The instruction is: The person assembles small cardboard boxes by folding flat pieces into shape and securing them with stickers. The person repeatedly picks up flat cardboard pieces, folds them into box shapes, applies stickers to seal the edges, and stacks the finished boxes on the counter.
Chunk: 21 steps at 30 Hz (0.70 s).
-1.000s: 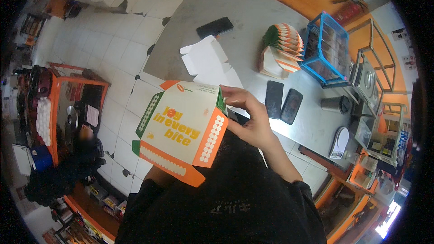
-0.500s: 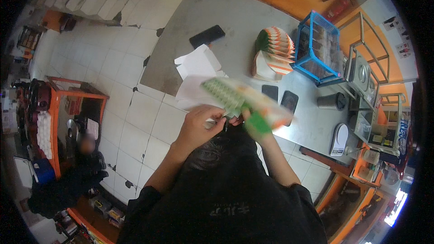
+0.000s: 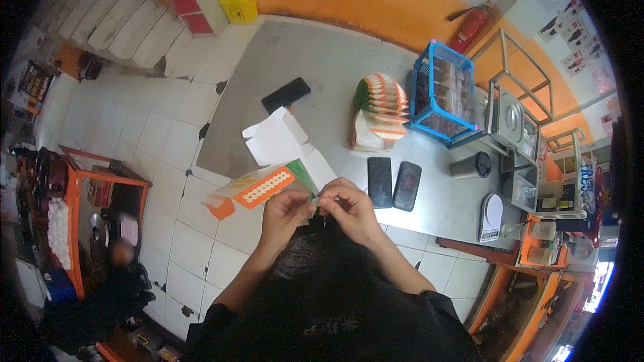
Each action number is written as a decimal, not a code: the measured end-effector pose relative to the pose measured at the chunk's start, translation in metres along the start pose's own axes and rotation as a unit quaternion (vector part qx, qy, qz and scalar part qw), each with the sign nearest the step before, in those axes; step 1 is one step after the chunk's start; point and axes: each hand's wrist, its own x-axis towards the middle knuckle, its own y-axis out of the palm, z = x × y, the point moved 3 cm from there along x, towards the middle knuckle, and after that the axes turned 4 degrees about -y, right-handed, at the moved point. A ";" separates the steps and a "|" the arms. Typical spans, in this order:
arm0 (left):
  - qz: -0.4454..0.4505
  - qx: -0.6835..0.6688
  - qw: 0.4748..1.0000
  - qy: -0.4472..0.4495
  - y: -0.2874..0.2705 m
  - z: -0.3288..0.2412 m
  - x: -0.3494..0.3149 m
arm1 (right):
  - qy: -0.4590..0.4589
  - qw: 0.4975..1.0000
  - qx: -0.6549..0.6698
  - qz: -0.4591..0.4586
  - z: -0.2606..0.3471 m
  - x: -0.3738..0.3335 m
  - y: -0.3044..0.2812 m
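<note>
Close to my body, near the table's front edge, I hold a printed folding food carton [image 3: 267,190], orange and green with rows of pale ovals. My left hand [image 3: 285,216] pinches the green end of it. Opposite, the fingertips of my right hand [image 3: 350,209] are closed at that same corner, almost meeting the left fingers. The carton's other end sticks out to the left, slightly blurred. Beyond it, an unfolded white carton [image 3: 276,139] lies on the metal table [image 3: 235,124], partly covered by the held one.
A fanned stack of printed cartons [image 3: 380,110] stands mid-table beside a blue plastic basket [image 3: 417,121] of packages. Phones [image 3: 379,182] lie nearby, another phone [image 3: 286,95] farther back. A dark tumbler [image 3: 471,166] and white scale [image 3: 491,216] sit right. One person [image 3: 100,295] is at lower left.
The held carton has swung from upper right to the left, showing its orange side. My right hand has come in beside the left. The view has shifted, with more back wall showing.
</note>
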 end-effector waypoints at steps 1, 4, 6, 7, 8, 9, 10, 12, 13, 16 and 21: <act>0.018 -0.010 1.000 0.013 0.001 -0.003 0.002 | 0.006 1.000 0.023 -0.013 -0.002 -0.001 0.000; 0.061 -0.052 0.997 0.012 0.008 -0.005 0.005 | -0.007 0.998 -0.005 -0.058 -0.001 -0.003 0.001; 0.059 -0.052 0.997 0.002 0.011 -0.005 0.006 | -0.068 0.992 -0.070 -0.074 0.006 -0.008 0.002; 0.059 -0.057 0.997 -0.002 0.013 -0.004 0.006 | -0.094 0.987 -0.101 -0.081 0.010 -0.011 0.002; 0.054 -0.056 0.997 0.005 0.015 -0.004 0.007 | -0.122 0.977 -0.144 -0.102 0.014 -0.012 0.001; 0.051 -0.061 0.997 0.012 0.017 -0.004 0.008 | -0.129 0.973 -0.156 -0.107 0.017 -0.014 0.001; 0.046 -0.064 0.997 0.017 0.018 -0.005 0.008 | -0.136 0.970 -0.167 -0.111 0.020 -0.016 0.000; 0.059 -0.079 0.995 -0.006 0.021 -0.004 0.009 | -0.154 0.961 -0.197 -0.117 0.025 -0.018 0.000; 0.065 -0.085 0.994 -0.019 0.022 -0.003 0.009 | -0.158 0.959 -0.203 -0.120 0.027 -0.018 -0.001; 0.060 -0.016 0.998 -0.005 0.023 -0.003 0.008 | -0.157 0.954 -0.211 -0.143 0.030 -0.020 -0.004; 0.059 -0.066 0.996 0.014 0.028 0.004 0.005 | -0.128 0.970 -0.156 -0.135 0.025 -0.021 -0.011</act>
